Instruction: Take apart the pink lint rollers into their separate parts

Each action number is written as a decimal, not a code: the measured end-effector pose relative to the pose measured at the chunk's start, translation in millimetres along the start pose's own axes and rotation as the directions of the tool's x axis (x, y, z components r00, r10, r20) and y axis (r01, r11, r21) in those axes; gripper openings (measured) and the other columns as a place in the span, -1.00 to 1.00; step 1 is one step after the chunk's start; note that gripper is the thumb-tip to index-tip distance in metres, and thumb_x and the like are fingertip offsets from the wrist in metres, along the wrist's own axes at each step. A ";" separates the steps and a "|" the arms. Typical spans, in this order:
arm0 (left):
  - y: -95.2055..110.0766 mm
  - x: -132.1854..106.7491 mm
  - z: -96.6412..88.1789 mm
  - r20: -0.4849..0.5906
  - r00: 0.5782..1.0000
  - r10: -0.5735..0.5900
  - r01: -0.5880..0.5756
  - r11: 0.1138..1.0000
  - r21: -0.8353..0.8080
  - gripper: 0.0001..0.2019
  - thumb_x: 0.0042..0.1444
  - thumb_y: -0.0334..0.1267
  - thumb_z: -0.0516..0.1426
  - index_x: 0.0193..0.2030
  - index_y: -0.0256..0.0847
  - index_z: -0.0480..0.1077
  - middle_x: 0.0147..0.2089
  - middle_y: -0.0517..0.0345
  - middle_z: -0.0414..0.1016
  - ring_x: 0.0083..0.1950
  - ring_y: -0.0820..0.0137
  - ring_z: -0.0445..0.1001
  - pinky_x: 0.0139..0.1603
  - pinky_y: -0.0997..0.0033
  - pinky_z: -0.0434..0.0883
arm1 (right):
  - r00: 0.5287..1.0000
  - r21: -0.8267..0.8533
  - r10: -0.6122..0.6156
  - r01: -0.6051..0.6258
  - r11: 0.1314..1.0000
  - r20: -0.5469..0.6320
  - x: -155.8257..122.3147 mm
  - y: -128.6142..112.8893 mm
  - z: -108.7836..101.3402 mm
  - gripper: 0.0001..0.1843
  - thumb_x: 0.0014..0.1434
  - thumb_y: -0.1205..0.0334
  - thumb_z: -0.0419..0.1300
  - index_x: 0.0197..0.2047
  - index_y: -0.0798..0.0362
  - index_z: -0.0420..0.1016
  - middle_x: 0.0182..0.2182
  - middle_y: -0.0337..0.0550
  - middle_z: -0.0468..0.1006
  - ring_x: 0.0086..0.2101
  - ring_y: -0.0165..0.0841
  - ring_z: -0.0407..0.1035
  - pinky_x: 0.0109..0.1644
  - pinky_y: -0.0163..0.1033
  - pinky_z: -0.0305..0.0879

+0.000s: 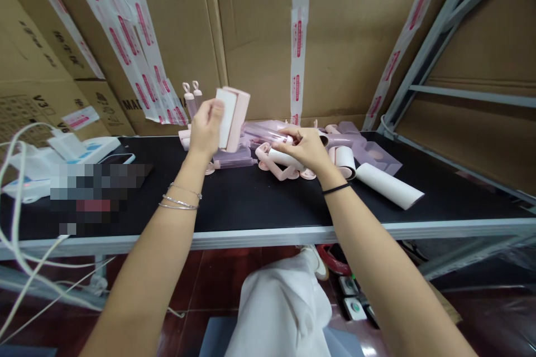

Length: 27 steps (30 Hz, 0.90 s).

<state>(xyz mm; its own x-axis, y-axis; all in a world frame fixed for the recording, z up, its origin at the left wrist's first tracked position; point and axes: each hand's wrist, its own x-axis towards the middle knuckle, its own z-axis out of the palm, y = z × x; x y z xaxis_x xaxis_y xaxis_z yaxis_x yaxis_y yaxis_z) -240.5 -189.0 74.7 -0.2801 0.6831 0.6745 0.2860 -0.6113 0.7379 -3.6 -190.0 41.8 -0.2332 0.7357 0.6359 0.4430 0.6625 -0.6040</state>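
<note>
My left hand [208,125] is raised above the table, gripping a lint roller head [233,120] with a white roll and a pale pink casing. My right hand [307,148] is over the pile, its thumb and fingers around the pink end of a clear purple tube [263,133]. Just below it are a pale pink lint roller handle [274,166] and a white roll [287,159]. Another lint roller head [343,159] lies to the right of that hand. A loose white paper roll [389,185] rests farther right on the black tabletop.
Two pink-topped sticks [190,97] stand behind my left hand. An open purple plastic box [377,157] lies at the right. A white power strip [92,148] with cables and a blurred-out patch are at the left. Taped cardboard [259,39] walls the back; a metal frame [431,39] borders the right.
</note>
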 end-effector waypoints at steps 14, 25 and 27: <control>-5.4 -19.6 41.4 -0.051 0.984 -0.171 0.146 0.936 -0.322 -0.49 -0.13 0.13 0.28 -0.16 -0.18 0.34 -0.29 0.15 0.47 -0.20 0.32 0.53 -0.16 0.31 0.51 | 0.918 0.132 0.069 -0.019 0.991 -0.390 12.2 22.5 5.3 -0.33 0.09 -0.24 0.18 0.13 -0.01 0.23 -0.20 -0.06 0.42 -0.19 -0.26 0.37 -0.21 -0.18 0.33; -23.3 4.9 13.3 -0.119 0.815 -0.567 0.414 0.714 -0.565 -0.52 0.11 0.20 0.07 -0.03 -0.14 0.31 -0.24 0.06 0.51 -0.11 0.25 0.53 -0.12 0.24 0.51 | 0.919 0.594 0.172 -0.363 0.718 0.354 -3.6 -25.2 -11.2 -0.43 0.10 -0.37 0.07 -0.22 0.01 0.41 -0.59 -0.36 0.20 -0.65 -0.53 0.01 -0.60 -0.35 -0.04; -31.6 7.6 10.3 -0.112 0.819 -0.563 0.392 0.691 -0.608 -0.50 0.06 0.23 0.11 -0.06 -0.14 0.32 -0.24 0.08 0.50 -0.12 0.27 0.52 -0.11 0.27 0.50 | 0.825 0.595 0.069 -0.459 0.659 0.560 -8.6 -26.3 -2.4 -0.49 0.10 -0.28 0.15 -0.19 0.03 0.39 -0.56 -0.36 0.23 -0.62 -0.53 0.06 -0.58 -0.36 0.04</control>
<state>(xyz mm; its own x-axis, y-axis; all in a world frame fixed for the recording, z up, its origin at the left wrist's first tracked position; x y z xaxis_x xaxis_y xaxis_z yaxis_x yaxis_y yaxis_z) -242.3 -160.4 56.3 -0.4927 0.8589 0.1393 -0.4693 -0.3972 0.7887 -11.2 -214.1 53.4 -0.6471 0.7317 0.2142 -0.1163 0.1830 -0.9762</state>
